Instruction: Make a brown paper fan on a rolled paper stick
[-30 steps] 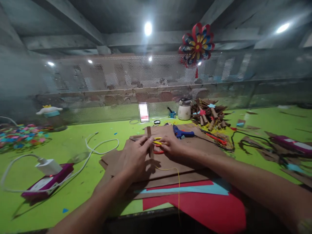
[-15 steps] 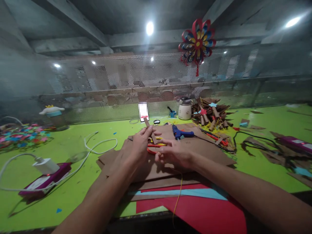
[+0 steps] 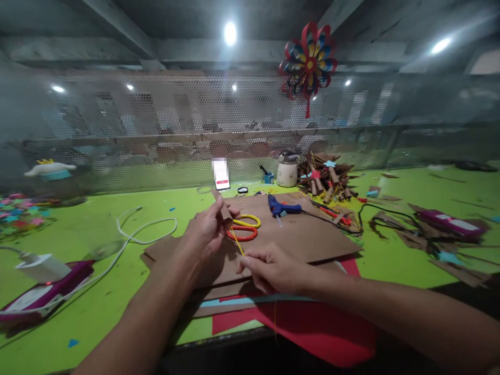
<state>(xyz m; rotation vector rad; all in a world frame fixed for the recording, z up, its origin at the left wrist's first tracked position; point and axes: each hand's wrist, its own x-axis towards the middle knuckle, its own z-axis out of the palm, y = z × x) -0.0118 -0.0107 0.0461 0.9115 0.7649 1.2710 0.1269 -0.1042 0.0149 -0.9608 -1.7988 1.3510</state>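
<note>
My left hand [image 3: 205, 229] pinches a small brown paper roll [image 3: 223, 208] above the cardboard sheet [image 3: 308, 234] on the counter [image 3: 101, 291]. My right hand [image 3: 269, 268] grips the yellow string [image 3: 236, 240] running from it, just beside the scissors [image 3: 244, 227].

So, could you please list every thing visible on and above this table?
table: one, green, under everything
cardboard sheets: several, brown, table middle
brown paper roll: one, brown, held above the cardboard sheets
yellow string: one, yellow, taut below the roll
scissors: pairs unclear, yellow and red handles, on cardboard
glue gun: one, blue, on cardboard
red paper: one, red, near edge
jar: one, cream, back by mesh
paper roll pile: one, brown, beside jar
pinwheel: one, red-blue-yellow, hanging above
charger: one, white, far left
left hand: one, pinching the roll
right hand: one, pinching the string
</note>
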